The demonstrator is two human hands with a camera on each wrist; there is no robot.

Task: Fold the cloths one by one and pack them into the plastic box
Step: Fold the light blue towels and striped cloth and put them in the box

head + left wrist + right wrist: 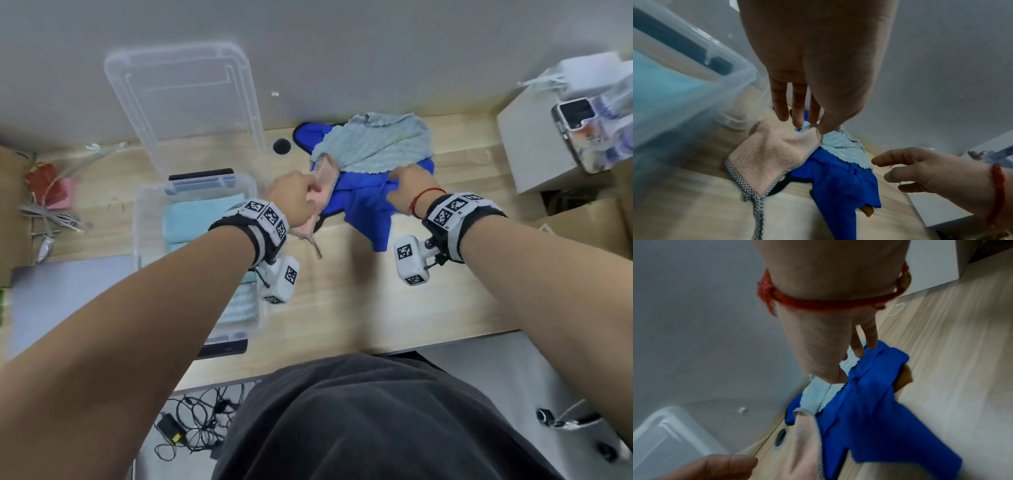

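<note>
On the wooden table lies a heap of cloths: a pale blue towel [376, 144] on top, a bright blue cloth [366, 205] under it, and a pink cloth [318, 200] with a checked border at the left. My left hand [308, 192] pinches the pink cloth [766, 154] at its upper edge between thumb and fingers [813, 125] and lifts it. My right hand [400, 178] reaches onto the heap with relaxed fingers [871, 344], touching the blue cloth [869, 418] beside the towel [818, 395], gripping nothing. The clear plastic box [137, 222] at the left holds folded pale blue cloths [191, 222].
The box's clear lid [185, 102] leans open against the wall. A cable hole [282, 145] sits left of the heap. A white box [534, 154] and cardboard stand at the right, a grey laptop [68, 291] at the left. A brown item [867, 211] lies under the blue cloth.
</note>
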